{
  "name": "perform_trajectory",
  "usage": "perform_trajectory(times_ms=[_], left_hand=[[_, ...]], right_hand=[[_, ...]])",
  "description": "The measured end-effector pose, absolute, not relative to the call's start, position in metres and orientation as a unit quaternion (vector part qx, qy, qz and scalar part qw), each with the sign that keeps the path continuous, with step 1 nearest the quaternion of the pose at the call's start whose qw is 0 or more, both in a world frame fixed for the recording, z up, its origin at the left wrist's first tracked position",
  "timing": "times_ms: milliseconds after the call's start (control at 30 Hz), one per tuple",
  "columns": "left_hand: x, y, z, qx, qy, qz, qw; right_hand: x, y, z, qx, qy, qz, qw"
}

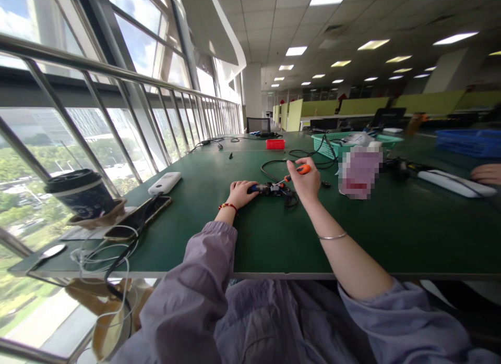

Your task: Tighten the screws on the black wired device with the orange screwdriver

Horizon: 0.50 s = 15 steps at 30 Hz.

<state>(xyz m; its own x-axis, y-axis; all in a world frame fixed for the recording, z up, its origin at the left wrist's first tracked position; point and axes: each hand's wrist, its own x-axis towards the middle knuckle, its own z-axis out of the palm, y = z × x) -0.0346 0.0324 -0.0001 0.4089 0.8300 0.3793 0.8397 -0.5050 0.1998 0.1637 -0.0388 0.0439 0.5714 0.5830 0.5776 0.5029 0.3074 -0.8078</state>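
Note:
My left hand (241,194) is closed around the blue-and-black end of a dark handheld device (270,189), pressing it to the green table. The device's kind cannot be made out; its right part looks like dark parts with loose black wire. In my right hand (307,180) is a screwdriver (303,169) with an orange-and-black handle. Its thin shaft slants down to the left, and its tip meets or nearly meets the device. A small black piece (325,184) lies just right of my right hand. A black cable (270,168) curves behind both hands.
Behind stand a small red tray (275,144) and a green basket (332,145) with items. Right are a blurred pinkish packet (360,173), a white bar-shaped object (454,184), a blue basket (467,143) and another person's hand (487,173). Left are a cup (84,194), phone (139,218) and white power bank (165,183).

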Motion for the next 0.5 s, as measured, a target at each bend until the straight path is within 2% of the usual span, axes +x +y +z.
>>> perform_trajectory(times_ms=[133,300,500], left_hand=[[-0.035,0.0315,0.0008,-0.839,-0.498,-0.218,0.011],[-0.0346,0.0316,0.0005,-0.84,-0.497,-0.219,0.01],[-0.0348,0.032,-0.0001,-0.839,-0.497,-0.22,0.008]], right_hand=[[0.1634,-0.0365,0.0424,-0.544,-0.516,0.065,0.659],[0.1619,-0.0342,0.0412,-0.461,-0.541,0.058,0.701],[0.1626,-0.0379,0.0415,-0.523,-0.505,0.016,0.687]])
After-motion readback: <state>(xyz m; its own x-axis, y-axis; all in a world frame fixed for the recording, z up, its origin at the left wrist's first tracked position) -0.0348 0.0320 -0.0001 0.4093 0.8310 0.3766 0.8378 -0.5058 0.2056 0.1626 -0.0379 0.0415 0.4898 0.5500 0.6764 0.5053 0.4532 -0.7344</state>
